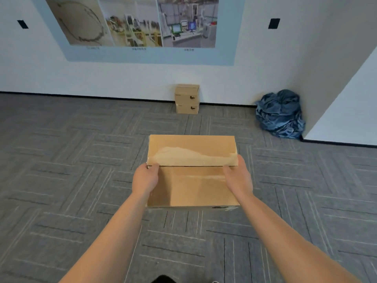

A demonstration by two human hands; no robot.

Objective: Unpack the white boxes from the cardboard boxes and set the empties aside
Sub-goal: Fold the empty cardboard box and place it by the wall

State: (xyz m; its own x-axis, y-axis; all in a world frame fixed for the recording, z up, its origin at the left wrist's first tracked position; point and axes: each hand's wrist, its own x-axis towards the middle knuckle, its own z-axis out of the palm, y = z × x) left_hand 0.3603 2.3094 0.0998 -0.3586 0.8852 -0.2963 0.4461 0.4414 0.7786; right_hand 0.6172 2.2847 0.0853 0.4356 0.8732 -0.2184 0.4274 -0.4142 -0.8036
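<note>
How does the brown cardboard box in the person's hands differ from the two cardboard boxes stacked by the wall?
The brown cardboard box is gripped by the left hand and right hand; the stacked pair sits untouched against the wall. The held box is alone; the pair, one atop another. All are brown cardboard.

Poster: large pale-blue wall poster (pixel 142 56), three photographs
Cloth: crumpled blue fabric heap (pixel 280 114), below-right of poster
Carpet: grey patterned carpet tiles (pixel 71 160), beneath poster

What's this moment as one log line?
left hand, right hand grip cardboard box | flaps closed | two stacked boxes by wall
</note>
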